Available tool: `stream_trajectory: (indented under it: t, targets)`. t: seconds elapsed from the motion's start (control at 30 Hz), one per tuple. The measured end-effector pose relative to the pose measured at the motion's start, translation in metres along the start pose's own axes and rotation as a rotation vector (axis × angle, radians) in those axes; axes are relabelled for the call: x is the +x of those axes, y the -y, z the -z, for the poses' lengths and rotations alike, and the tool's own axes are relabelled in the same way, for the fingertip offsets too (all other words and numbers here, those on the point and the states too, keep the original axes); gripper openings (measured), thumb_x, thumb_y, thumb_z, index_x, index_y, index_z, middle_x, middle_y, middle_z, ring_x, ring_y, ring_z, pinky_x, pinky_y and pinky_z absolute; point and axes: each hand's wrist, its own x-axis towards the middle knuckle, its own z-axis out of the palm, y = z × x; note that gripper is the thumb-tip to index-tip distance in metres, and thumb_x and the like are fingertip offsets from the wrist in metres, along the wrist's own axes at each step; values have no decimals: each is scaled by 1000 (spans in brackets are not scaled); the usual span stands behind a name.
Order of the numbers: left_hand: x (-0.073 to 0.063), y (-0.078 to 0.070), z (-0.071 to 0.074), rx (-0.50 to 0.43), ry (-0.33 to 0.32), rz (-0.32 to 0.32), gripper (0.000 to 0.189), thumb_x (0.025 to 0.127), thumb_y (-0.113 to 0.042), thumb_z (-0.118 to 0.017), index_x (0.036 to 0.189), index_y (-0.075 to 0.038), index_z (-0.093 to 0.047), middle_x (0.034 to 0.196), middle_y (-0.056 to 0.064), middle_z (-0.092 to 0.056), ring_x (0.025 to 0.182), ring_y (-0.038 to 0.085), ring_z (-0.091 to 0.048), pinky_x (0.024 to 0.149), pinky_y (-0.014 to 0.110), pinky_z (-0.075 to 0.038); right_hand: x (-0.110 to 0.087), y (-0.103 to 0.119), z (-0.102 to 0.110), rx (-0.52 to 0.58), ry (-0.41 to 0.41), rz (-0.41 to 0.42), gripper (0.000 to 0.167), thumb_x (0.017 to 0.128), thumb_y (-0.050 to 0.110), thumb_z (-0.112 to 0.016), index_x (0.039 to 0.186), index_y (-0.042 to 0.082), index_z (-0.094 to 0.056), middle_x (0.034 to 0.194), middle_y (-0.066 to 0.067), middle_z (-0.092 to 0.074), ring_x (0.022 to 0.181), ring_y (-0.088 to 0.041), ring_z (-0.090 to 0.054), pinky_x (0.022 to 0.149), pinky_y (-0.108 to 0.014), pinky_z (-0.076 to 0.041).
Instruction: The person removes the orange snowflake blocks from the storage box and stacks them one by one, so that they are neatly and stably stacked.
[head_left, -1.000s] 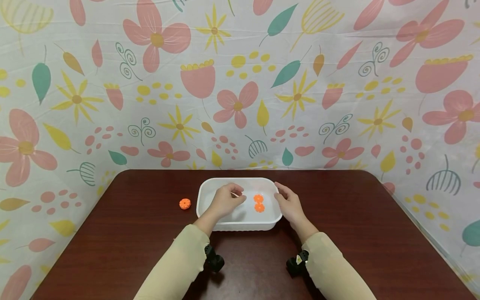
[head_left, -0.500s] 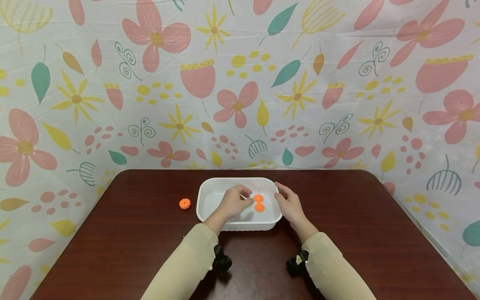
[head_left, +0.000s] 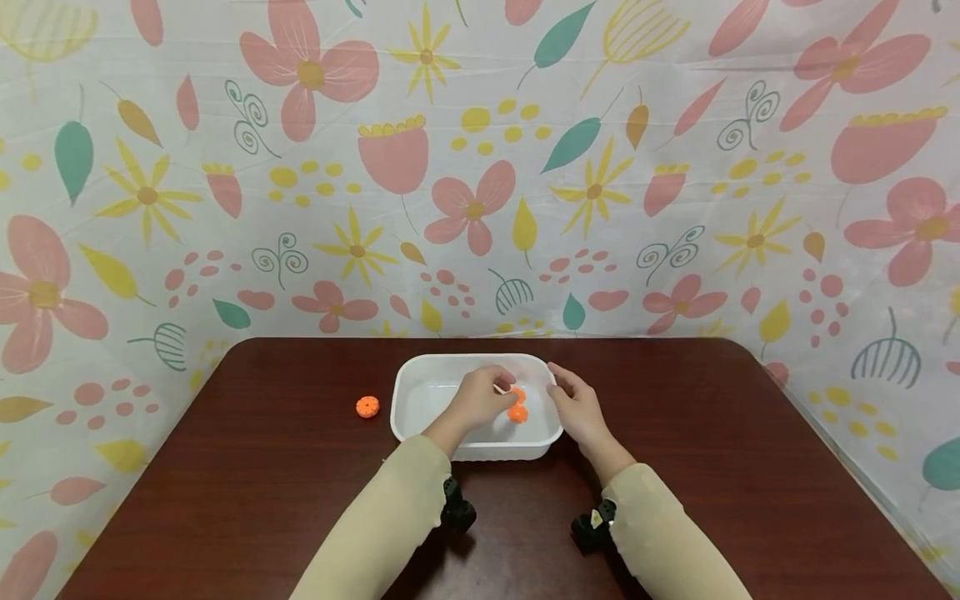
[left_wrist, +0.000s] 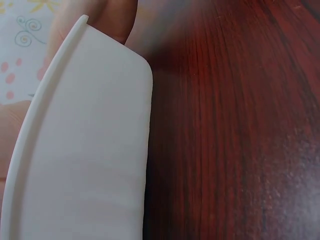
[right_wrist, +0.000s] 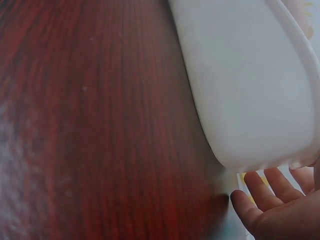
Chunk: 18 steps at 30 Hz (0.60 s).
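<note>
A white rectangular tray (head_left: 495,452) stands on the dark wooden table. Inside it, towards the right, lie two small orange scalloped discs, the nearer disc (head_left: 517,414) in front of the farther disc (head_left: 520,393). My left hand (head_left: 478,402) reaches in over the front rim, thumb and fingers parted right at the farther disc and partly covering it. At the tray's right end my right hand (head_left: 583,417) holds the rim, thumb on top and fingers outside. In the left wrist view the tray's wall (left_wrist: 90,125) hides most of the left hand.
Another orange scalloped disc (head_left: 367,407), with a dark hole in its middle, lies on the table (head_left: 285,475) left of the tray. A flower-patterned cloth (head_left: 480,275) hangs behind the table's far edge.
My left hand has moved right inside the tray, from its middle to the orange discs. The right hand has stayed on the rim, and the tray has kept its place.
</note>
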Motion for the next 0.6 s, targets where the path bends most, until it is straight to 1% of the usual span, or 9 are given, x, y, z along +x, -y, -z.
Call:
stream_trajectory:
  t: [0.1, 0.17, 0.3, 0.43, 0.5, 0.6]
  targets:
    - [2, -2, -2, 9, 5, -19, 21, 87, -14, -66, 106, -4, -67, 99, 8, -67, 85, 19, -62, 75, 27, -51, -1, 0, 0, 9, -3, -1, 44, 97, 20, -46, 141, 16, -45, 141, -16, -47, 125, -29, -50, 94, -42, -50]
    - [3, -1, -4, 14, 11, -13, 18, 88, -13, -64, 104, -5, -68, 100, 8, -67, 85, 18, -62, 75, 27, -51, -1, -1, 0, 9, -2, 5, 44, 97, 19, -46, 141, 15, -45, 140, -17, -48, 124, -30, -51, 94, -41, -51]
    - [4, 4, -8, -1, 35, 37, 13, 89, -11, -63, 100, -6, -69, 98, 5, -67, 88, 17, -60, 77, 27, -51, -1, -1, -2, 18, 0, 5, 44, 97, 19, -47, 141, 15, -45, 140, -17, -48, 124, -30, -51, 94, -42, -51]
    - [4, 6, -12, -21, 56, 83, 13, 88, -10, -64, 99, -4, -69, 98, 5, -67, 92, 17, -58, 82, 30, -50, -1, -1, -1, 28, -3, 14, 44, 97, 18, -46, 141, 14, -45, 142, -16, -47, 127, -29, -48, 97, -44, -48]
    - [5, 7, -13, -1, 61, 85, 14, 87, -9, -65, 99, -3, -69, 98, 6, -67, 92, 18, -59, 83, 31, -50, -1, -2, -1, 31, -6, 16, 44, 97, 18, -46, 141, 14, -45, 142, -15, -46, 129, -29, -47, 98, -44, -47]
    - [6, 8, -15, 60, 67, 81, 13, 86, -9, -66, 97, -3, -69, 95, 6, -67, 88, 17, -59, 80, 29, -50, -1, -2, 0, 33, -8, 20, 44, 97, 18, -46, 141, 13, -45, 142, -16, -46, 128, -30, -48, 98, -45, -47]
